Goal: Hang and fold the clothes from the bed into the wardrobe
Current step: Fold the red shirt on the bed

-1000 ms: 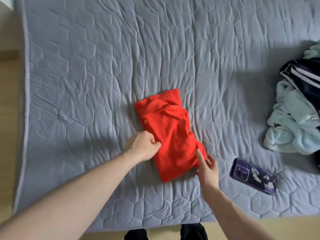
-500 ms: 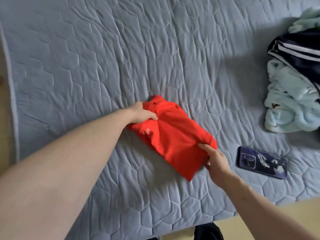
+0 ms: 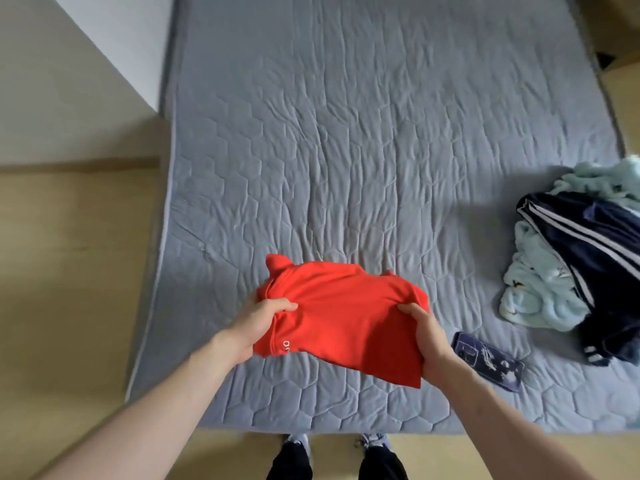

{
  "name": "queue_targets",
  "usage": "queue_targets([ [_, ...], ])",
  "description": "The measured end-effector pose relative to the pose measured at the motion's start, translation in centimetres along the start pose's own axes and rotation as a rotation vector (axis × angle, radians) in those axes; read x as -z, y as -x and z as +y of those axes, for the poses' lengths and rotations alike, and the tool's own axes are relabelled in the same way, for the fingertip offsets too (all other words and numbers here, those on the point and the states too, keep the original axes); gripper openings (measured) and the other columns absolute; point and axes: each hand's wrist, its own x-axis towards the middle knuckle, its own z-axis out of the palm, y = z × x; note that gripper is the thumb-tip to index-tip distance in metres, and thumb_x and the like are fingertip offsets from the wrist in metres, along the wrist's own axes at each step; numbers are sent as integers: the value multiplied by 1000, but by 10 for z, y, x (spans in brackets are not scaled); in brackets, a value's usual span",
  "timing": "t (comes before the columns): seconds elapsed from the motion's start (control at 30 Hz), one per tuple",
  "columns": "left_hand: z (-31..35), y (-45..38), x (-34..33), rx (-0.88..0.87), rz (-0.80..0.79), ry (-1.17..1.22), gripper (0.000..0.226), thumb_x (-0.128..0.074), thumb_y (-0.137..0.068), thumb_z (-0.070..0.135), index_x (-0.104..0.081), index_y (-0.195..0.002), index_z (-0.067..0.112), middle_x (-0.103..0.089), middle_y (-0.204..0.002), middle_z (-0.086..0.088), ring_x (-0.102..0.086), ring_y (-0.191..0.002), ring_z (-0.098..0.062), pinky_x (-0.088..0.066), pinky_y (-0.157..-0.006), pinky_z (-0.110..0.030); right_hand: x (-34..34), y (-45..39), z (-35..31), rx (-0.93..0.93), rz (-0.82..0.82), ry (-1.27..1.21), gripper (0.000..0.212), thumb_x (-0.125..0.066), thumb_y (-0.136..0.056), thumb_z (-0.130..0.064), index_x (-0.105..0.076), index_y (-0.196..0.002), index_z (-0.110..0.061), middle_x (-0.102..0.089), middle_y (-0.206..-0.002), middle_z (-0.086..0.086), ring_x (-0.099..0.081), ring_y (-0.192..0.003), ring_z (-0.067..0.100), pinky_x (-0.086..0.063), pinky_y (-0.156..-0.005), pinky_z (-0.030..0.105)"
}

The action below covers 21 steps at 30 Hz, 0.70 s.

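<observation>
So we grip the folded red shirt [image 3: 341, 318] above the bed [image 3: 381, 133], left hand [image 3: 258, 322] and right hand [image 3: 427, 336] fingers curled round its ends.

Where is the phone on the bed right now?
In the head view, the phone lies flat on the bed, just right of the right hand, below the pile of clothes.
</observation>
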Motion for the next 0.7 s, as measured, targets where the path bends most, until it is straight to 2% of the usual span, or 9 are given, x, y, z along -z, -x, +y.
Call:
queue_targets([
  [0.07,16,54,12,-16,31,75,38,-75,-80,3,-73,-119,8,-76,-113,-18,-74,-105,-36,-56,-99,-53,-8,43,-19,6,-76,61,44,-77,-78,-28,-72,-120,-14,-74,-116,22,-72,-102,35,-54,-101,59],
  [0.17,33,128,25,-37,69,182,42,-76,-80,9,-72,-122,7,-74,-117,-19,-71,-110,-38,-55,-100,-55,-19,103,-44,47,-169,160,41,-79,-75,-31,-76,-112,-13,-77,-108,19,-73,-93,32,-55,-97,54],
  [0.27,54,217,44,-76,198,273,37,-77,-85,14,-72,-122,9,-76,-114,-16,-74,-105,-35,-57,-98,-52,-39,179,-69,130,-279,239,43,-81,-74,-35,-76,-114,-21,-78,-109,12,-76,-97,27,-59,-95,47],
  [0.4,64,304,65,-163,343,331,59,-86,-70,32,-72,-123,12,-77,-113,-8,-74,-106,-30,-55,-102,-48,-69,251,-84,291,-425,331,40,-77,-82,-35,-69,-121,-33,-77,-117,2,-74,-105,19,-56,-93,37],
  [0.47,64,345,78,-210,418,373,70,-87,-60,41,-72,-123,14,-77,-115,-6,-74,-107,-28,-54,-104,-45,-90,284,-91,376,-493,409,55,-76,-85,-33,-56,-136,-39,-70,-123,-3,-70,-107,12,-55,-87,30],
  [0.53,58,383,95,-250,490,433,69,-86,-58,43,-73,-120,14,-79,-107,-3,-76,-98,-24,-59,-91,-36,-116,317,-99,414,-598,487,79,-81,-84,-33,-39,-149,-52,-63,-122,-18,-70,-103,2,-56,-81,22],
  [0.57,55,401,106,-267,518,467,66,-86,-59,43,-73,-118,15,-80,-103,-2,-78,-94,-22,-61,-82,-32,-131,335,-102,415,-648,525,84,-85,-79,-35,-41,-148,-53,-65,-121,-20,-71,-102,2,-58,-81,22],
  [0.63,47,432,127,-290,531,555,54,-86,-68,39,-75,-115,16,-80,-104,-6,-78,-93,-25,-61,-75,-32,-162,367,-105,416,-740,626,84,-92,-60,-46,-60,-137,-40,-77,-113,-10,-75,-101,11,-61,-84,30],
  [0.7,34,463,155,-348,540,642,37,-83,-77,30,-79,-111,15,-78,-109,-13,-77,-97,-32,-62,-79,-39,-200,400,-98,403,-838,754,83,-94,-51,-49,-69,-126,-22,-80,-108,1,-77,-99,19,-61,-80,32],
])
